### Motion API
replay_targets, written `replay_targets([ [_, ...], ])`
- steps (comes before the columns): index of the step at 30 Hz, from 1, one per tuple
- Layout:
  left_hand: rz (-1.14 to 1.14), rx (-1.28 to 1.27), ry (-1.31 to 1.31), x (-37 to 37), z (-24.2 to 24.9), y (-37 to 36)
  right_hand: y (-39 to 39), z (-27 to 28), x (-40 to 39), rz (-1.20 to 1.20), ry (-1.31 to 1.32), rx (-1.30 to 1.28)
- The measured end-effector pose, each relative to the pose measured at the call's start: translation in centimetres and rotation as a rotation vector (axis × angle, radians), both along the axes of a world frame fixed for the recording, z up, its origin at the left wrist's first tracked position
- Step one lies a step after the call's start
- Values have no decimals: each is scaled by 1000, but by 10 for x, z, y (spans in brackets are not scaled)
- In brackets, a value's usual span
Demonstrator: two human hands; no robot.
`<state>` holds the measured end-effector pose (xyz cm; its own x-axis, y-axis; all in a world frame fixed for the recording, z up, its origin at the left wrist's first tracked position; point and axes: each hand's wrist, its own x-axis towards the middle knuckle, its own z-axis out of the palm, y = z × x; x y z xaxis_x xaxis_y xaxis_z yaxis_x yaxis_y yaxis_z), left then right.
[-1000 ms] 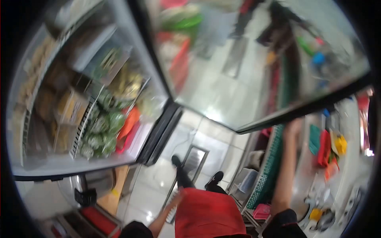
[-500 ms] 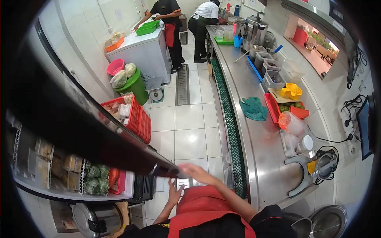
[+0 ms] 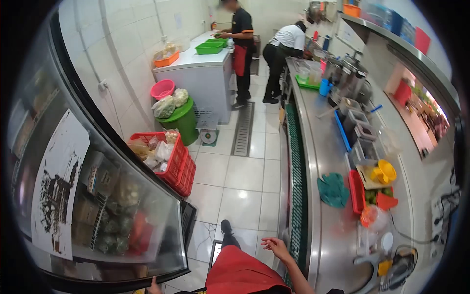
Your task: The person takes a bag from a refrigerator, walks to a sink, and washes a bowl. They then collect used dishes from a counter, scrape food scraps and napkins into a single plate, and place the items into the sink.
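– What is the left grip (image 3: 155,287) at?

– The near edge of the fridge door (image 3: 169,230). One digit shows against the dark rim; the rest runs out of view, so I can't tell how far it is closed or whether it has hold of the door.

– So where does the door lie?

– It stretches ahead and to the left of that grip, a clear, flat pane in a smooth black frame. A white sheet (image 3: 73,142) with ragged black smears is on it, and roundish bagged greens (image 3: 113,231) show through the glass.

– And the right grip (image 3: 277,248)?

– Nothing in it: fingers loosely spread, slightly bent, above the glossy square-tiled floor (image 3: 240,206), well apart from the door. The red cloth apron (image 3: 242,272) is just left of it.

– What's on its other side?

– The bench (image 3: 323,235), smooth shiny metal. A crumpled green cloth (image 3: 334,190) lies there, ahead and right of that grip. Ahead of the left grip, beyond the door, stands a red latticed plastic crate (image 3: 185,171).
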<state>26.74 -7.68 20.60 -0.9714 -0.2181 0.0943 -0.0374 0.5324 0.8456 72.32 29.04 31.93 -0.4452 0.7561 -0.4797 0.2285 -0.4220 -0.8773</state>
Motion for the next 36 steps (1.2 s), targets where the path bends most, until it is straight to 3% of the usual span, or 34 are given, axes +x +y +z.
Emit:
replay_targets([
  [4,24,-50,-129,-69,32,98,86,-28,-72,123,10,-71],
  [7,-52,-52,-254,-116,22,164,148,-59,-113,249,-24,-51],
  [10,-212,-62,-453,-146,5,227,198,-58,-141,222,-108,-72],
  [13,-436,-39,-726,-160,-16,295,232,-98,-132,61,-213,83],
  [14,-536,79,-895,-157,-29,313,235,-113,-123,-6,-246,151],
  [16,-667,339,-1314,-144,-54,351,240,-134,-102,-221,-328,-173],
  [17,-859,256,-1358,-134,-71,385,238,-139,-90,-305,-317,-228],
  [18,-1125,91,-1300,-127,-89,431,238,-146,-75,-384,-307,-280],
  [19,-1482,-241,-1027,-127,-105,495,232,-182,-50,-442,-299,-420],
  [20,-1590,-269,-749,-120,-84,557,231,-211,-28,-495,-299,-565],
  [21,-1563,-211,-623,-116,-101,608,234,-199,-18,-376,-453,-619],
  [22,-1741,-259,-128,-109,-90,660,236,-192,-6,-244,-593,-676],
  [23,-1459,-27,-655,-89,-45,710,241,-186,6,-176,-668,-716],
  [24,-1421,199,-743,-70,2,748,253,-183,15,-195,-665,-707],
  [25,-1440,180,-745,-63,10,776,269,-181,21,-222,-652,-687],
  [30,-1635,-61,-757,-53,-27,821,372,-180,16,-387,-501,-441],
  [32,-1503,-124,-884,-45,-44,808,422,-165,-3,-399,-480,-356],
  [34,-1454,-286,-972,-48,-93,777,472,-134,-24,-367,-478,-307],
  [35,-1891,-570,-566,-54,-124,759,490,-143,-24,-374,-419,-278],
  [36,-2163,-759,25,-60,-150,743,514,-150,-31,-380,-357,-250],
])
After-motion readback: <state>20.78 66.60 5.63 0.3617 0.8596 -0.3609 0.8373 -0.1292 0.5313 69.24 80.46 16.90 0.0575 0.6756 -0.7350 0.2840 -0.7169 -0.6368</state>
